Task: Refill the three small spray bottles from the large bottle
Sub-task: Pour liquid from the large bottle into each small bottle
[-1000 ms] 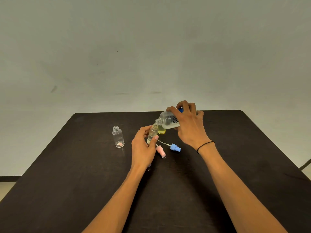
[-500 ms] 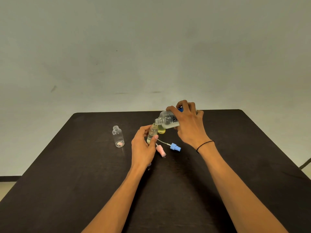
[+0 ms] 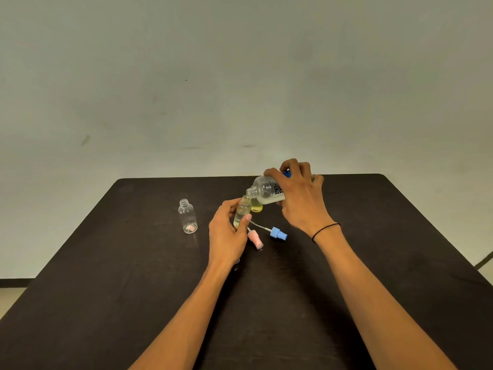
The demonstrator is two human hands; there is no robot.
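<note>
My right hand (image 3: 300,198) grips the large clear bottle (image 3: 265,192), tipped over to the left so its open neck hangs just over the mouth of a small spray bottle (image 3: 242,211). My left hand (image 3: 226,233) holds that small bottle upright between thumb and fingers; pale yellowish liquid shows in its lower part. A second small bottle (image 3: 256,206) with yellow liquid stands right behind it, partly hidden. The third small bottle (image 3: 187,216), clear and uncapped, stands alone to the left on the dark table (image 3: 106,276).
A blue spray head (image 3: 278,233) with its white tube lies on the table just right of my left hand. A pink spray head (image 3: 255,238) lies beside it. A pale wall rises behind the table's far edge.
The large bottle has tilted a little more and its neck sits slightly closer over the small bottle's mouth. My hands have barely shifted.
</note>
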